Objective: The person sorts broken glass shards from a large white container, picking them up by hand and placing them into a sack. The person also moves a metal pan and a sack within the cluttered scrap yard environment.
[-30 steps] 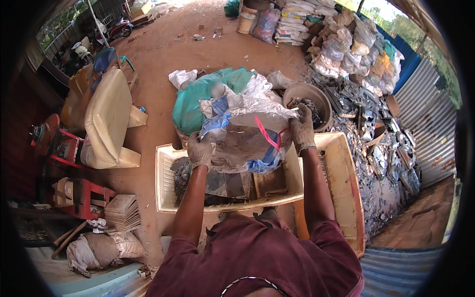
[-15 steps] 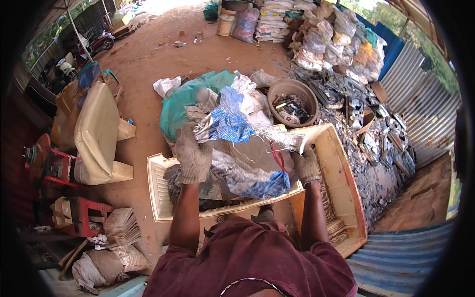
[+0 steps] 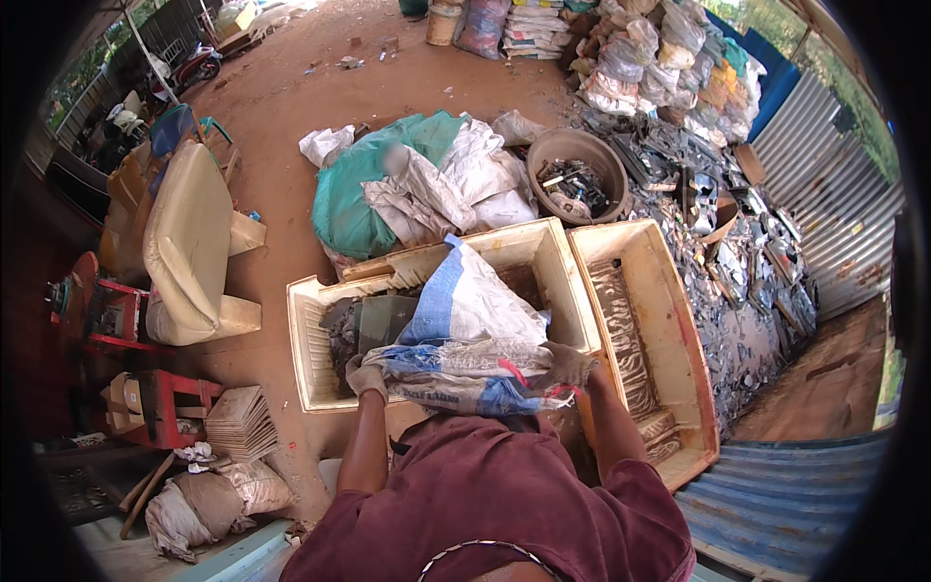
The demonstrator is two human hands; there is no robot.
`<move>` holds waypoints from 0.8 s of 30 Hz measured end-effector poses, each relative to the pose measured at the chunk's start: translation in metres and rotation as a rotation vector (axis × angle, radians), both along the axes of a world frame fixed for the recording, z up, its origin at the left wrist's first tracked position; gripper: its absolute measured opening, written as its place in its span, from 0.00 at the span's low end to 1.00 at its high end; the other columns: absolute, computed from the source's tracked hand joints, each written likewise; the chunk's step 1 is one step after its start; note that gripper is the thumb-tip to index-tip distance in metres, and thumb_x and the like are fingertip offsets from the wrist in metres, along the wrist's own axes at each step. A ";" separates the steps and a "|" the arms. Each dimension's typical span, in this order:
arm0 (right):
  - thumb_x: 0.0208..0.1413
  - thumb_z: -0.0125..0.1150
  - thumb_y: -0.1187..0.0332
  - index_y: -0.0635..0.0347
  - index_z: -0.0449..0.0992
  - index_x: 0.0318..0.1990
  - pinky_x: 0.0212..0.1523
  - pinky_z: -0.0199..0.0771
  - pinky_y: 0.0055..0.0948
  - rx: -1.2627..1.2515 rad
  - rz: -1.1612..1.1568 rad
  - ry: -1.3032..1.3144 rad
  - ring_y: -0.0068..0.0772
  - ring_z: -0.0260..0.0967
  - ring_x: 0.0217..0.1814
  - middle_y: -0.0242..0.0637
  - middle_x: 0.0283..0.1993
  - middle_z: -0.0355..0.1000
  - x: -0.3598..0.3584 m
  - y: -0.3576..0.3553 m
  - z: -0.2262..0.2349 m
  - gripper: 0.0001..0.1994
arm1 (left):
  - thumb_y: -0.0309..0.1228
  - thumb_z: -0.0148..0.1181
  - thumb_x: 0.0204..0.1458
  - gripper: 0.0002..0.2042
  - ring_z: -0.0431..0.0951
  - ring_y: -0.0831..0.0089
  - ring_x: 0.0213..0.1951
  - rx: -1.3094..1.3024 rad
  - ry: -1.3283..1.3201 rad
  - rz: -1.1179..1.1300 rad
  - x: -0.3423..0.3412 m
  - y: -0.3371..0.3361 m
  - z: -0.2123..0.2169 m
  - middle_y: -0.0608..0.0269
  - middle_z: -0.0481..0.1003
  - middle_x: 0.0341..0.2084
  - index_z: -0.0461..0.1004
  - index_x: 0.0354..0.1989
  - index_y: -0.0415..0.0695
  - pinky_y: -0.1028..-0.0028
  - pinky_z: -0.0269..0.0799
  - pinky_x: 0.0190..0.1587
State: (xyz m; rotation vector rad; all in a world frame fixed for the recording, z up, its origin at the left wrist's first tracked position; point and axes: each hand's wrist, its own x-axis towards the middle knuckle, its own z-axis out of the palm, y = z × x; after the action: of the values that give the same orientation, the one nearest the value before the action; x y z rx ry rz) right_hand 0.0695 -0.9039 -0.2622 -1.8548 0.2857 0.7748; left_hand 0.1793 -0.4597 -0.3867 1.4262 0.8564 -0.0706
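Note:
A woven plastic sack (image 3: 475, 306), white and blue with a red tie, stretches between my gloved hands close to my body. My left hand (image 3: 369, 379) is closed on the left end of its bunched near edge. At the other end, my right hand (image 3: 568, 368) grips the same edge, its fingers partly hidden by the fabric. The sack's far part spreads to a point over a cream, open-topped bin (image 3: 427, 250). Dark flat pieces (image 3: 386, 322) lie in that bin, left of the sack.
A second cream bin (image 3: 693, 359) adjoins on the right. Beyond lie green and white sacks (image 3: 354, 209) and a brown tub (image 3: 616, 165) of scrap. Dark broken plastic (image 3: 747, 301) heaps at the right, near corrugated sheets (image 3: 824, 204). A cream padded seat (image 3: 184, 252) stands left.
Both hands have drawn the sack back toward my body. It was bunched and raised over the bin; now its near edge lies stretched across in front of me.

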 end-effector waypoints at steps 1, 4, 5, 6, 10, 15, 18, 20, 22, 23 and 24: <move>0.53 0.67 0.58 0.64 0.72 0.65 0.62 0.75 0.41 -0.338 0.253 -0.114 0.53 0.76 0.60 0.58 0.58 0.77 -0.001 0.010 -0.020 0.32 | 0.31 0.65 0.57 0.18 0.80 0.60 0.49 -0.284 -0.106 -0.042 0.003 -0.006 -0.002 0.51 0.78 0.50 0.73 0.54 0.37 0.63 0.78 0.53; 0.54 0.65 0.51 0.62 0.79 0.56 0.60 0.77 0.41 -0.653 -0.056 -0.077 0.50 0.79 0.55 0.53 0.55 0.79 -0.001 0.007 -0.073 0.28 | 0.29 0.52 0.65 0.16 0.82 0.68 0.46 -0.861 -0.063 -0.399 0.013 -0.038 0.017 0.55 0.80 0.48 0.73 0.58 0.37 0.67 0.80 0.52; 0.54 0.65 0.51 0.62 0.81 0.53 0.59 0.78 0.40 -0.676 -0.268 -0.069 0.48 0.80 0.54 0.51 0.53 0.81 -0.001 -0.003 -0.088 0.26 | 0.30 0.48 0.67 0.16 0.82 0.70 0.45 -0.878 -0.004 -0.613 0.016 -0.050 0.030 0.56 0.81 0.47 0.73 0.59 0.37 0.69 0.80 0.52; 0.56 0.60 0.59 0.61 0.78 0.57 0.55 0.79 0.40 -0.793 -0.393 -0.050 0.47 0.81 0.52 0.54 0.50 0.81 0.007 -0.021 -0.098 0.23 | 0.30 0.55 0.65 0.17 0.81 0.71 0.46 -0.897 -0.040 -0.788 0.002 -0.052 0.046 0.58 0.81 0.46 0.74 0.59 0.36 0.71 0.78 0.54; 0.56 0.61 0.67 0.63 0.75 0.61 0.52 0.79 0.38 0.155 -1.368 -0.149 0.41 0.80 0.51 0.54 0.49 0.81 0.021 -0.077 -0.100 0.24 | 0.35 0.75 0.48 0.29 0.79 0.71 0.45 -0.018 0.038 -1.750 -0.016 -0.053 0.096 0.57 0.82 0.46 0.76 0.58 0.33 0.70 0.75 0.51; 0.53 0.69 0.65 0.67 0.75 0.61 0.54 0.77 0.34 0.580 -0.557 -0.007 0.34 0.77 0.53 0.50 0.53 0.80 0.002 -0.069 -0.011 0.27 | 0.32 0.80 0.37 0.25 0.81 0.68 0.42 0.400 -0.107 -0.978 0.011 0.010 0.091 0.52 0.83 0.39 0.80 0.44 0.35 0.66 0.77 0.46; 0.53 0.71 0.65 0.66 0.75 0.61 0.56 0.77 0.34 0.068 -0.255 -0.059 0.35 0.78 0.53 0.50 0.54 0.80 0.004 -0.030 0.036 0.27 | 0.31 0.78 0.40 0.17 0.81 0.60 0.37 0.908 -0.215 -0.607 0.015 0.041 0.052 0.51 0.81 0.31 0.79 0.36 0.38 0.62 0.76 0.43; 0.53 0.70 0.65 0.59 0.77 0.58 0.56 0.77 0.37 -0.279 -0.148 -0.198 0.42 0.79 0.53 0.51 0.52 0.80 0.007 -0.004 0.049 0.24 | 0.32 0.75 0.44 0.15 0.81 0.60 0.37 0.786 -0.195 -0.365 0.013 0.037 0.018 0.50 0.81 0.31 0.80 0.37 0.38 0.62 0.76 0.41; 0.52 0.69 0.63 0.53 0.81 0.50 0.55 0.76 0.43 -0.609 -0.049 -0.342 0.50 0.76 0.54 0.48 0.48 0.77 0.010 0.023 0.044 0.17 | 0.27 0.67 0.52 0.09 0.82 0.61 0.37 0.608 -0.216 -0.116 0.013 0.015 -0.009 0.48 0.82 0.35 0.81 0.40 0.39 0.65 0.78 0.42; 0.53 0.66 0.62 0.50 0.83 0.45 0.54 0.75 0.47 -0.884 0.066 -0.395 0.55 0.73 0.55 0.45 0.46 0.76 0.009 0.034 0.038 0.13 | 0.25 0.65 0.53 0.09 0.83 0.60 0.38 0.371 -0.384 -0.011 0.016 0.000 -0.018 0.47 0.82 0.38 0.81 0.42 0.39 0.65 0.79 0.43; 0.54 0.64 0.62 0.50 0.82 0.46 0.53 0.75 0.48 -0.967 0.081 -0.382 0.54 0.72 0.55 0.44 0.46 0.75 0.008 0.046 0.028 0.13 | 0.23 0.62 0.55 0.09 0.83 0.59 0.39 0.123 -0.457 0.095 0.020 -0.020 -0.024 0.47 0.82 0.40 0.81 0.44 0.39 0.65 0.80 0.44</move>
State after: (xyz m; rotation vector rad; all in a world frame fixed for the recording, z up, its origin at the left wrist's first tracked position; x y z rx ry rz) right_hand 0.0770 -0.8580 -0.2337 -2.8846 0.3738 0.3088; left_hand 0.1989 -0.4792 -0.4103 1.4361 0.5538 0.3733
